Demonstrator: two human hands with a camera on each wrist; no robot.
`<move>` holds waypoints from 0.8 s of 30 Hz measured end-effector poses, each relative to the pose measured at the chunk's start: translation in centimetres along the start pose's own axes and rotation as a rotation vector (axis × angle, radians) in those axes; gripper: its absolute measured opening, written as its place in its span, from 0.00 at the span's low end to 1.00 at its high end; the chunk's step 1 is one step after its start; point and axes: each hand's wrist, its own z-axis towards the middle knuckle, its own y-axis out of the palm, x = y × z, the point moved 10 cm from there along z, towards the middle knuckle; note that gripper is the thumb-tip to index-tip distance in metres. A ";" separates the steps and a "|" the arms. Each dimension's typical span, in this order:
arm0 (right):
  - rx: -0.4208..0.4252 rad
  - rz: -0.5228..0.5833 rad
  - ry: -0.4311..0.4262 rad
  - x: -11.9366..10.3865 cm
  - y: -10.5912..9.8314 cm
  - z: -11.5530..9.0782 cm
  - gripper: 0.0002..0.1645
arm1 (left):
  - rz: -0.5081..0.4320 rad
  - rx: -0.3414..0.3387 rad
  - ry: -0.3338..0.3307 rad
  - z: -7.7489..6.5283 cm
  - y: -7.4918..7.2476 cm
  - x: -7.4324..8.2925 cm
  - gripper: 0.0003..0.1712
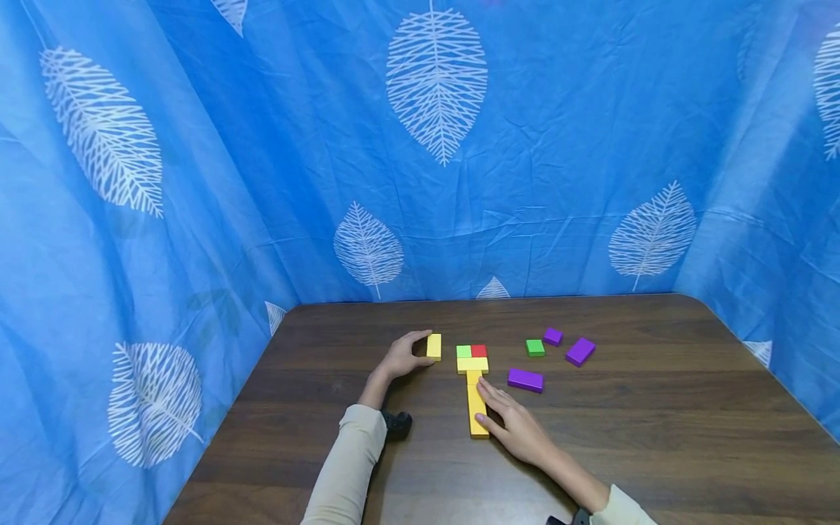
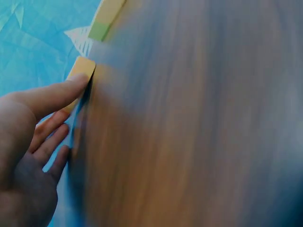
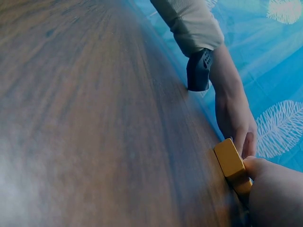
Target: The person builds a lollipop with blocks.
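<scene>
On the table's left, my left hand [image 1: 400,356] pinches a yellow block [image 1: 434,347] by its ends, between thumb and fingers. The left wrist view shows the thumb [image 2: 59,97] against that block. My right hand [image 1: 518,426] touches the right side of an orange-yellow block column [image 1: 477,412], its fingers fairly straight and the thumb lower down. Across the column's far end lies another yellow block [image 1: 472,364]. Behind it sit a small green block [image 1: 464,351] and a red block [image 1: 479,351], side by side.
To the right lie a loose green block [image 1: 535,348], a small purple block [image 1: 553,336] and two longer purple blocks, one farther right [image 1: 580,351] and one nearer [image 1: 526,380]. A blue leaf-print cloth [image 1: 525,146] hangs behind the brown wooden table [image 1: 656,408].
</scene>
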 end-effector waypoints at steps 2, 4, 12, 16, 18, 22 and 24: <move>0.005 -0.001 -0.004 0.0 0.0 0.0 0.32 | -0.031 0.042 0.004 0.1 0.1 0.3 0.36; 0.004 0.000 -0.004 -0.1 -0.1 0.0 0.33 | -0.053 0.071 0.012 0.2 0.4 0.6 0.35; -0.052 0.010 0.034 0.2 0.2 0.0 0.34 | -0.037 0.040 0.010 0.5 1.8 0.9 0.37; -0.056 0.012 0.039 0.2 0.3 0.0 0.34 | -0.041 0.014 -0.007 0.4 2.1 0.7 0.40; -0.055 0.010 0.037 0.2 0.3 0.0 0.34 | -0.051 0.014 -0.013 0.3 2.0 0.6 0.40; -0.049 0.010 0.037 0.2 0.2 0.0 0.34 | -0.057 0.028 -0.024 0.3 2.1 0.4 0.38; -0.049 0.013 0.040 0.1 0.2 0.0 0.34 | -0.055 0.040 -0.022 0.3 2.1 0.5 0.37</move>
